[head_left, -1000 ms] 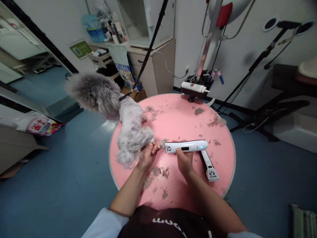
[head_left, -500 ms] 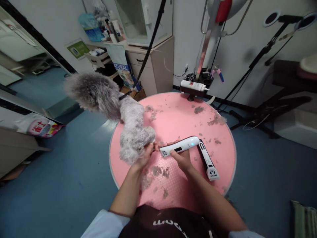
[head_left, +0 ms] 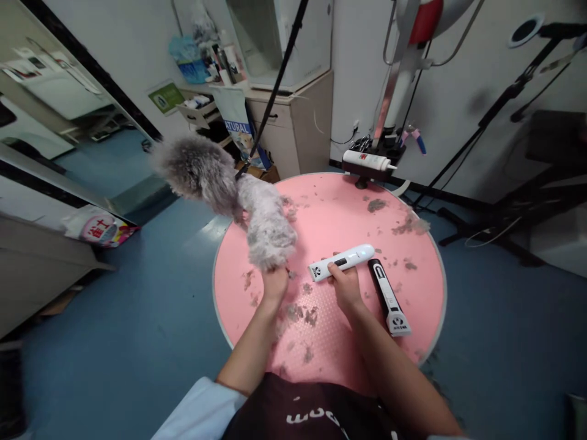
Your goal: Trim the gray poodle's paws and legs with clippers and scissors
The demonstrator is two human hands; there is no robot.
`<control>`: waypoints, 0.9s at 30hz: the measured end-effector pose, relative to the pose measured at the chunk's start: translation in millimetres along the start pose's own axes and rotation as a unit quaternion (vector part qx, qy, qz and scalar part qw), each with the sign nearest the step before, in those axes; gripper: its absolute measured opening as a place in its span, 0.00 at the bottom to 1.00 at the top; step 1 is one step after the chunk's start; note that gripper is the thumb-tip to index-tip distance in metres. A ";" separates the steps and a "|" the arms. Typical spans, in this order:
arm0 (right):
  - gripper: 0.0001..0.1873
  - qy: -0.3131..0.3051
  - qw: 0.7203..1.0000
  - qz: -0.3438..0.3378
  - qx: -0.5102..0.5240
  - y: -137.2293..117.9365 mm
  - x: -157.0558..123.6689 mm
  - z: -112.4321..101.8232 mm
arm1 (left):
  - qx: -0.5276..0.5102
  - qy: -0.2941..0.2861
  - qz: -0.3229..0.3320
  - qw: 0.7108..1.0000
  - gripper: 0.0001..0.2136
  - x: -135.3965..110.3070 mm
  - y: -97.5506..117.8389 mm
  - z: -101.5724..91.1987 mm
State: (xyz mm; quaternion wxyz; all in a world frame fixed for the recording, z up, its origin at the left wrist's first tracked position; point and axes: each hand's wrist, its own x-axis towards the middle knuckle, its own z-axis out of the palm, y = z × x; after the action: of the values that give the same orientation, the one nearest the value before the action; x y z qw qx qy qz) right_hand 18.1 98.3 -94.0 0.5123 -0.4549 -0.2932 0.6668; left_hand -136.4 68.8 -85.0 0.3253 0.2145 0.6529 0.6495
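A grey dog (head_left: 268, 214) is at the left side of the pink grooming table (head_left: 328, 214), its fluffy head turned away and its body clipped short. My left hand (head_left: 275, 284) is closed at the dog's rear end, around what looks like a hind leg; fur hides part of the fingers. In my right hand (head_left: 345, 284) is a white hair clipper (head_left: 346, 260), its blade end pointing left toward the dog, with a gap between. Just right of that hand, a second, black-and-white clipper (head_left: 389, 298) lies on the table.
Clumps of cut fur (head_left: 293, 313) are scattered over the table. A black strap (head_left: 279, 85) runs from the dog's neck upward. A white bottle (head_left: 369, 161) rests in a holder at the far edge, by a metal post. Behind stands a cabinet (head_left: 312, 122); a mirror is at left.
The dog's hindquarters have shifted away from me, and my left hand has turned upright against them. The clipper has drawn slightly apart from the left hand. The view has moved a little left.
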 end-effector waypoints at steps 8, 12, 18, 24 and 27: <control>0.11 -0.110 0.991 0.063 0.040 2.5 -15.7 8.6 | -0.274 0.041 -0.024 0.961 0.12 1.2 59.0 -1.9; 0.12 -0.092 0.990 0.055 0.093 9.2 -30.5 20.9 | -0.326 0.029 -0.034 0.944 0.11 -5.4 60.5 -13.6; 0.17 -0.119 0.985 0.058 0.115 15.6 -44.3 32.2 | -0.339 0.023 -0.065 0.938 0.15 -15.4 50.1 -10.9; 0.12 -0.076 0.985 0.064 0.144 10.3 -41.3 27.6 | -0.350 0.019 -0.087 0.932 0.17 -20.3 54.1 -7.5; 0.11 -0.083 0.986 0.046 0.137 8.4 -45.4 27.0 | -0.360 0.020 -0.099 0.927 0.17 -22.2 56.4 -5.5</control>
State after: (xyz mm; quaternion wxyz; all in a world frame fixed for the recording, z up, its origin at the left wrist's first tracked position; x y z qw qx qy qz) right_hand -7.1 54.7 -76.1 0.5128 -0.3364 -0.2196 0.7587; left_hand -132.9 52.9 -26.4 0.4305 0.0044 0.3994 0.8094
